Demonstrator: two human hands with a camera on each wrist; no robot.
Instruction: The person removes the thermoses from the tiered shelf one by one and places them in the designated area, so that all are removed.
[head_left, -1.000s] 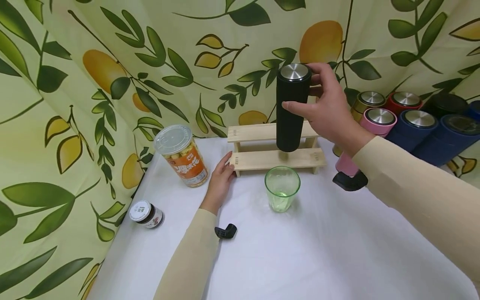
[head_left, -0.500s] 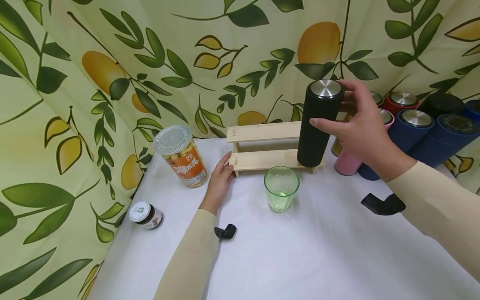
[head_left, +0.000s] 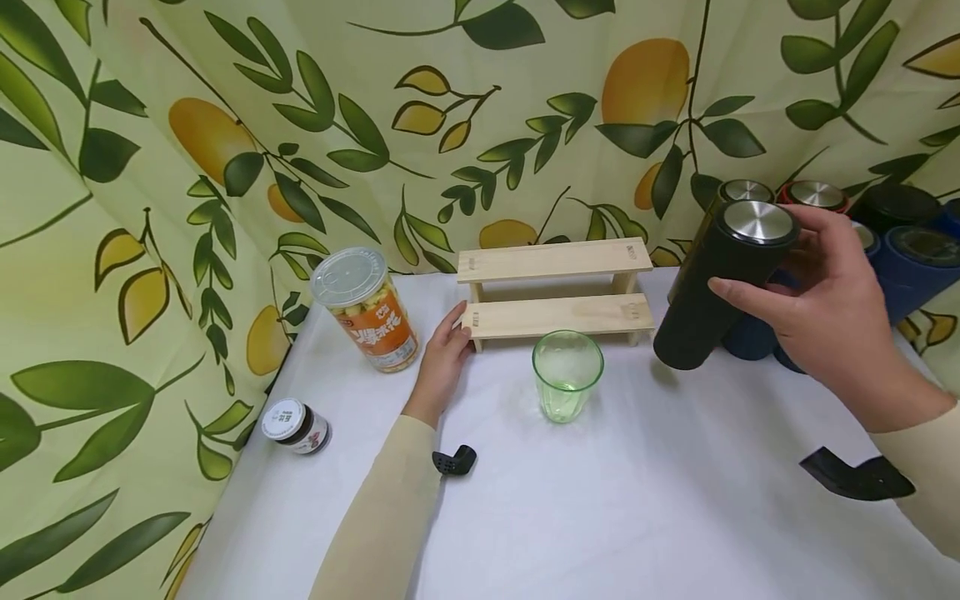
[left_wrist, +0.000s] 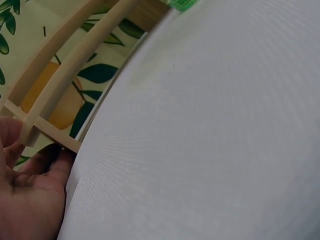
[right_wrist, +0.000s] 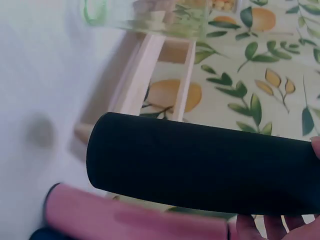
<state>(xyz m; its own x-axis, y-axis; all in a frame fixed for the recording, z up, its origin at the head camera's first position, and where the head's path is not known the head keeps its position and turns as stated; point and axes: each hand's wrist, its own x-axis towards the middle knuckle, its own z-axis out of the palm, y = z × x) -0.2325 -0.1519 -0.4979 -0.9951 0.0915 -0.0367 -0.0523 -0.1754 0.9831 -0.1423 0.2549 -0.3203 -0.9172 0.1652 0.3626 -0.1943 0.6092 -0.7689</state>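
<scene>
My right hand point(head_left: 840, 317) grips a black thermos flask point(head_left: 723, 283) with a brushed steel lid. The flask is tilted and held above the table, to the right of a two-step wooden rack point(head_left: 558, 317). In the right wrist view the flask point(right_wrist: 200, 162) crosses the frame, with fingertips point(right_wrist: 275, 227) under its lid end. My left hand point(head_left: 441, 367) holds the left end of the rack; in the left wrist view its fingers point(left_wrist: 55, 170) curl about the end of the lower plank point(left_wrist: 75, 75). A green-tinted glass point(head_left: 567, 379) stands in front of the rack.
Several other flasks stand at the right, among them a blue flask point(head_left: 918, 267), a red-rimmed flask point(head_left: 817, 195) and a pink flask point(right_wrist: 130, 215). At the left are a popcorn tub point(head_left: 367, 312) and a small white-lidded jar point(head_left: 296, 427). A patterned curtain point(head_left: 450, 100) hangs behind.
My right hand has carried the black flask from over the rack to the right and down toward the table, tilting it more. My left hand stays at the rack's end.
</scene>
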